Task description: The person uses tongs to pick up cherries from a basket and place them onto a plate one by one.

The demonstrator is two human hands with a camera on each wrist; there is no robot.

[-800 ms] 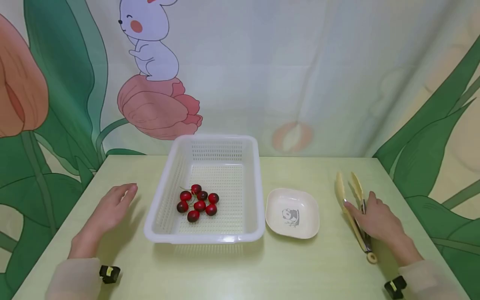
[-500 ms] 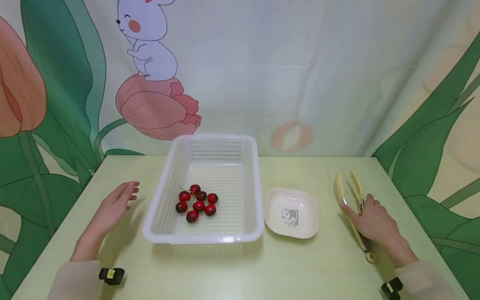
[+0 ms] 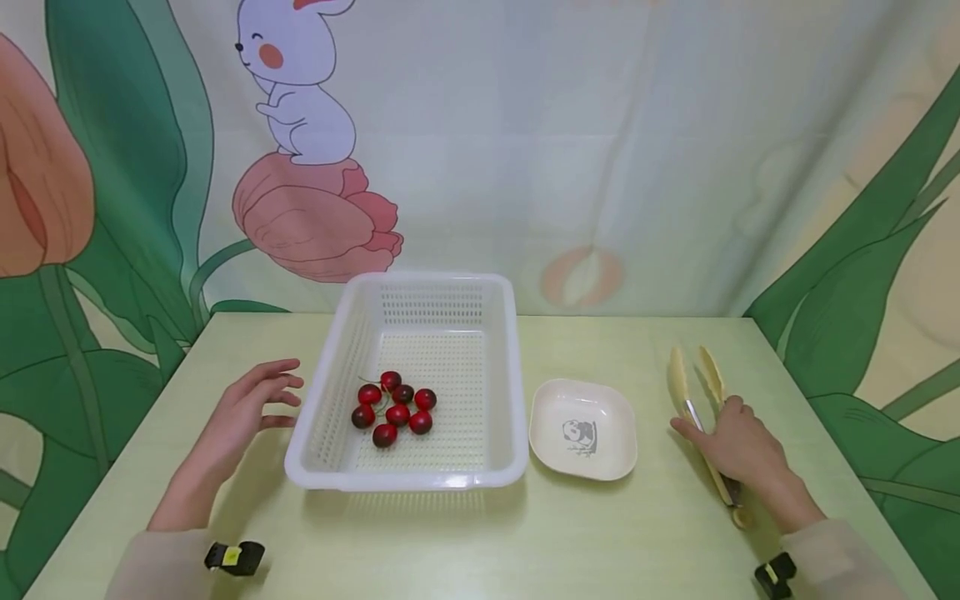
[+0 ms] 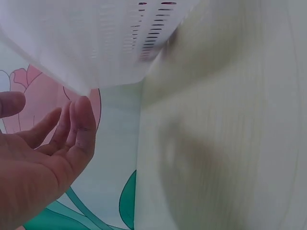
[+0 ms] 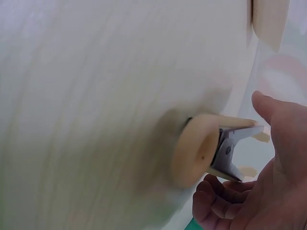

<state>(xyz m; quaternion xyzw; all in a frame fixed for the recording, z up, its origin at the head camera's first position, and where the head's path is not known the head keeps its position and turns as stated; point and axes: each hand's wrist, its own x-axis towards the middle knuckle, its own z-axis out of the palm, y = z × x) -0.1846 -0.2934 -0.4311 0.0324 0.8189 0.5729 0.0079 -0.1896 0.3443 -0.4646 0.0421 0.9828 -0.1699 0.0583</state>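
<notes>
Left hand [image 3: 249, 407]: released, fingers relaxed, just beside the white perforated basket [image 3: 405, 480] on its right, which contains 8 cherries [image 3: 397, 414]. Panda-print dish [image 3: 555, 417]: left of the right hand [image 3: 750, 450]. That hand straddles the tongs [image 3: 679, 379], thumb spread; grasp cannot be determined.

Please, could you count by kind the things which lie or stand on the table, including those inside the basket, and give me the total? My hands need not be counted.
Cherries: 8
White plastic basket: 1
Small dish with panda print: 1
Tongs: 1
Total: 11
</notes>
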